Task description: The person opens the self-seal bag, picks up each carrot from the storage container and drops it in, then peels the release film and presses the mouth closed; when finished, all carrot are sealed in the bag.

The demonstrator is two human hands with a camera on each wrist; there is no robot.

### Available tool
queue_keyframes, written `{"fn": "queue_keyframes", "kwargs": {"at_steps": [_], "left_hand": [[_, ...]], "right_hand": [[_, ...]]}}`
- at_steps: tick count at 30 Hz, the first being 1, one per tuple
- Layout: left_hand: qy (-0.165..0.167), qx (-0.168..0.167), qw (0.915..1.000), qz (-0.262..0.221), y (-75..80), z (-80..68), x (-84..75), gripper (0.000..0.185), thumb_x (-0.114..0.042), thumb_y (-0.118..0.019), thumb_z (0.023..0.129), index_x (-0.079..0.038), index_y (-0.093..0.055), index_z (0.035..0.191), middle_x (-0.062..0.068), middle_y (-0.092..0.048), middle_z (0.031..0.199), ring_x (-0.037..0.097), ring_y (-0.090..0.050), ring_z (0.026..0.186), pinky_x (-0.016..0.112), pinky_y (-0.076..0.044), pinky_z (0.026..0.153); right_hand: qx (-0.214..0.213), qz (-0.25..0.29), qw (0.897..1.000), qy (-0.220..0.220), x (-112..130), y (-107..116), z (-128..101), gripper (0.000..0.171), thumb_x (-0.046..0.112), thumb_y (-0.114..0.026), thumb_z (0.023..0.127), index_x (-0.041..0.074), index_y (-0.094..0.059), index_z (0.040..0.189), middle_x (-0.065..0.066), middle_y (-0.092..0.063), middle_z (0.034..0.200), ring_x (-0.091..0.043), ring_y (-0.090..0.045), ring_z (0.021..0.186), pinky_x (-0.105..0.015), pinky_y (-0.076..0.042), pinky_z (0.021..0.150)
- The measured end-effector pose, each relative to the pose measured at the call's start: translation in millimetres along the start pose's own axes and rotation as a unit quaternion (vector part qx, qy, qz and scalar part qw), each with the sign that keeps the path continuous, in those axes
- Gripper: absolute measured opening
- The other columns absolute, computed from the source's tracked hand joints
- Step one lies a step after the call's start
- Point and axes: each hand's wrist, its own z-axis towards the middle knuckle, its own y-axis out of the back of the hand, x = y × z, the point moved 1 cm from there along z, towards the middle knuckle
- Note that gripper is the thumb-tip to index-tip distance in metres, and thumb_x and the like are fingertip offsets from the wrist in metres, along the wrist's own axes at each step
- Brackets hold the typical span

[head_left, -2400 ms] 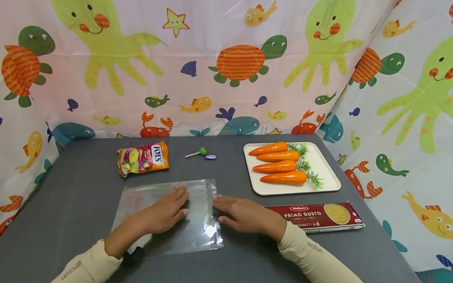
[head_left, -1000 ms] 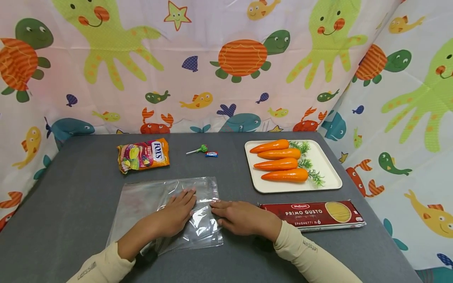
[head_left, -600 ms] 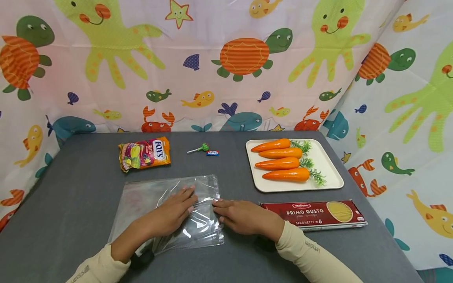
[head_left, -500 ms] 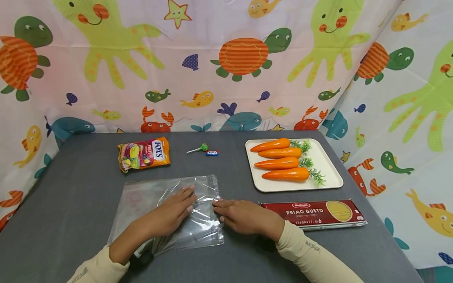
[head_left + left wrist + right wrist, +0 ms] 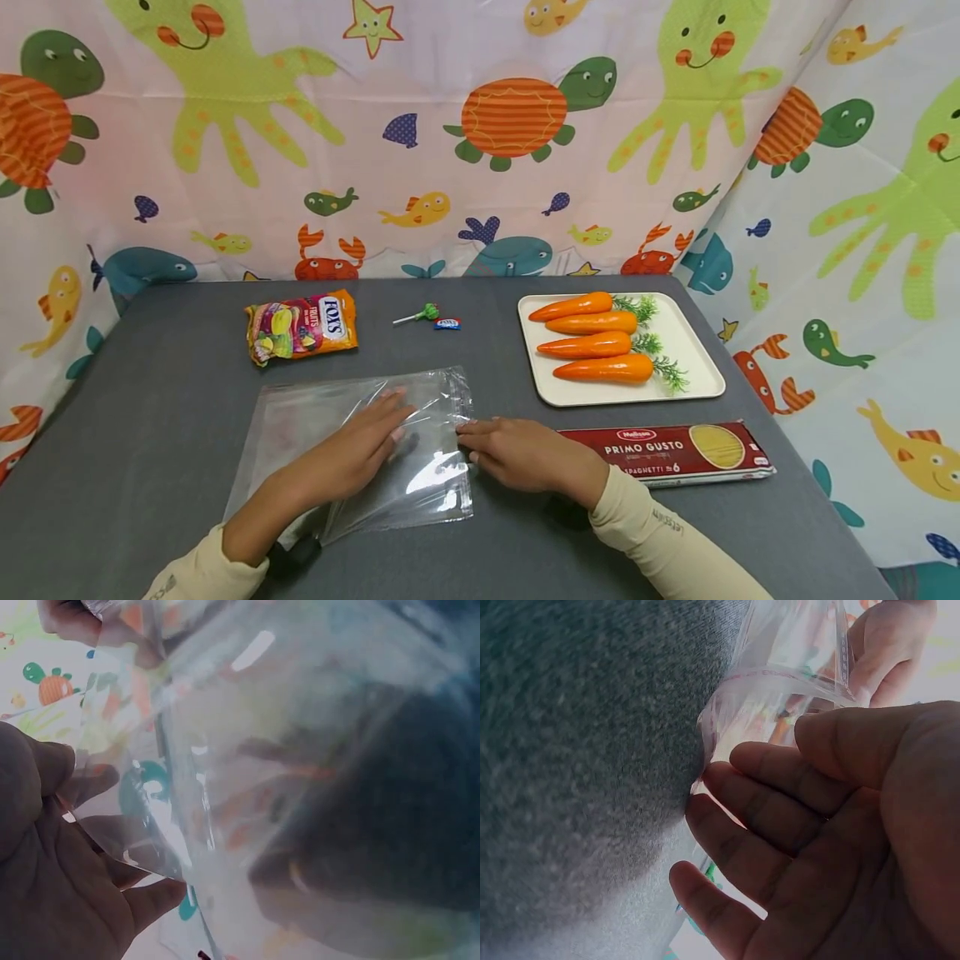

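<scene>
Bag (image 5: 429,467) lies beneath left grip (image 5: 358,454), its edge touching right grip (image 5: 517,454).

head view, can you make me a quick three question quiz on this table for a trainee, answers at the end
1. How many carrots lie on the tray?
2. True or false: in the head view, the lollipop lies between the sweets packet and the tray, going left to right.
3. Which of these is the left hand touching?
a) the tray
b) the plastic bag
c) the sweets packet

Key: 1. Four. 2. True. 3. b
</scene>
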Motion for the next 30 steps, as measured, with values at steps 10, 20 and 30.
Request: {"fn": "queue_keyframes", "kwargs": {"at_steps": [10,20,30], "left_hand": [[-0.003,-0.015,0.9997,-0.018,0.6,2.0,4.0,0.050,-0.033,-0.033,0.108,-0.007,-0.035,0.151,0.016,-0.022,0.158,0.034,-0.015,0.145,0.057,-0.019,0.113],[0.002,-0.013,0.9995,-0.030,2.4,1.9,5.1,0.053,-0.035,-0.032,0.108,-0.009,-0.031,0.153,0.013,-0.022,0.159,0.033,-0.016,0.145,0.056,-0.019,0.113],[0.002,-0.010,0.9996,-0.028,4.4,1.4,6.9,0.053,-0.037,-0.032,0.107,-0.011,-0.032,0.153,0.013,-0.026,0.157,0.032,-0.019,0.145,0.056,-0.020,0.113]], "right_hand": [[-0.037,0.044,0.998,0.011,-6,5,-1,0.038,0.019,-0.050,0.103,0.005,-0.054,0.138,-0.007,-0.053,0.141,-0.021,-0.051,0.127,-0.038,-0.041,0.105],[-0.100,0.072,0.992,0.002,-20,29,-14,0.038,0.017,-0.050,0.102,0.001,-0.055,0.137,-0.008,-0.056,0.136,-0.020,-0.053,0.125,-0.039,-0.042,0.104],[-0.141,0.092,0.984,-0.063,-45,54,-51,0.035,0.015,-0.062,0.097,0.005,-0.062,0.131,-0.006,-0.064,0.126,-0.021,-0.060,0.115,-0.043,-0.047,0.098]]}}
